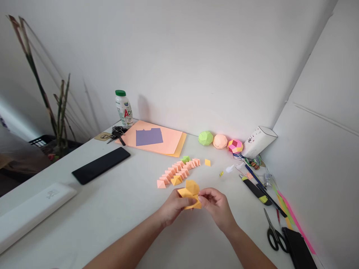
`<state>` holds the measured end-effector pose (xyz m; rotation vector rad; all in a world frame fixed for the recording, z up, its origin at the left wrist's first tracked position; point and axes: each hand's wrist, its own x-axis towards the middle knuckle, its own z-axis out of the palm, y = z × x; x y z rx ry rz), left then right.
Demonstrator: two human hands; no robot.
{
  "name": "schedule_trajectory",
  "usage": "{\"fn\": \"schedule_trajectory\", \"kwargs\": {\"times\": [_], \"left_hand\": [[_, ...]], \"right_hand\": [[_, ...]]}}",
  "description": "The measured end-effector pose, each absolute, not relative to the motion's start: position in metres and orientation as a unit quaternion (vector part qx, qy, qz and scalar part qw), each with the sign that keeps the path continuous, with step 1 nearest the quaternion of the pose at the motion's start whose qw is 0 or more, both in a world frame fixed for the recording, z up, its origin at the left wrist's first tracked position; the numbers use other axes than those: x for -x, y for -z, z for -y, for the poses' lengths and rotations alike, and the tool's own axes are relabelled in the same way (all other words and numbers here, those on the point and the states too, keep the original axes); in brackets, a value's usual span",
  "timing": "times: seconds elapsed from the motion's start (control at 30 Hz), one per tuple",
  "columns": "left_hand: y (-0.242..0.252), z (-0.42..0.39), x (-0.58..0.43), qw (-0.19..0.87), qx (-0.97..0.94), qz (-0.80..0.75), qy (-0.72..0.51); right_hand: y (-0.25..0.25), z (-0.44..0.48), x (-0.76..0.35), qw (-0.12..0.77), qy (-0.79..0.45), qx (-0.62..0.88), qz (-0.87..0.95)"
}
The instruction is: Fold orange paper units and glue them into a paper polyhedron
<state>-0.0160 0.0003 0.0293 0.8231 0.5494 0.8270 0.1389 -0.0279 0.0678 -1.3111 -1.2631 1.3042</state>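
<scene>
My left hand (174,206) is closed on a yellow-orange folded paper piece (192,188), its thumb lying across the front. On the piece's right side, the fingers of my right hand (214,201) pinch its edge. Just beyond, rows of small folded pink paper units (174,170) stand on the table, with orange units (176,180) near the front and a green unit (185,159) at the back. A small flat orange piece (207,162) lies to their right.
Against the wall sit a green paper ball (205,138), a peach one (220,141) and a pink-yellow one (235,146). Scissors (276,235) and a cutter (255,189) lie right. Paper sheets (171,138), a bottle (123,108) and a black slab (101,165) are left.
</scene>
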Motion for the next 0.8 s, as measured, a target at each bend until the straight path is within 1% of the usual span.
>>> {"fn": "schedule_trajectory", "kwargs": {"times": [0.2, 0.3, 0.37, 0.4, 0.43, 0.5, 0.53, 0.57, 0.6, 0.67, 0.8], "left_hand": [[-0.031, 0.002, 0.014, 0.804, -0.39, -0.223, -0.389], [-0.033, 0.001, 0.015, 0.806, -0.389, -0.226, -0.385], [-0.034, 0.0, 0.016, 0.811, -0.377, -0.23, -0.383], [-0.033, 0.0, 0.016, 0.816, -0.366, -0.232, -0.384], [-0.033, 0.0, 0.017, 0.821, -0.351, -0.234, -0.385], [-0.031, -0.001, 0.017, 0.834, -0.313, -0.239, -0.387], [-0.03, -0.001, 0.017, 0.842, -0.29, -0.242, -0.386], [-0.03, -0.001, 0.016, 0.85, -0.265, -0.244, -0.384], [-0.029, -0.001, 0.016, 0.86, -0.24, -0.242, -0.379], [-0.028, -0.001, 0.015, 0.879, -0.2, -0.233, -0.364], [-0.027, -0.001, 0.014, 0.898, -0.176, -0.211, -0.343]], "right_hand": [[-0.064, 0.028, -0.142, 0.434, -0.506, 0.541, 0.513], [-0.068, 0.029, -0.145, 0.411, -0.503, 0.545, 0.53], [-0.073, 0.025, -0.153, 0.413, -0.462, 0.568, 0.543], [-0.075, 0.021, -0.16, 0.428, -0.41, 0.595, 0.543], [-0.075, 0.016, -0.169, 0.463, -0.331, 0.629, 0.529], [-0.069, 0.002, -0.191, 0.539, -0.137, 0.676, 0.483], [-0.063, -0.006, -0.203, 0.554, -0.059, 0.688, 0.464], [-0.055, -0.014, -0.214, 0.554, -0.022, 0.698, 0.454], [-0.046, -0.022, -0.224, 0.54, -0.032, 0.707, 0.456], [-0.025, -0.035, -0.239, 0.509, -0.131, 0.715, 0.461], [0.005, -0.048, -0.246, 0.486, -0.221, 0.692, 0.487]]}}
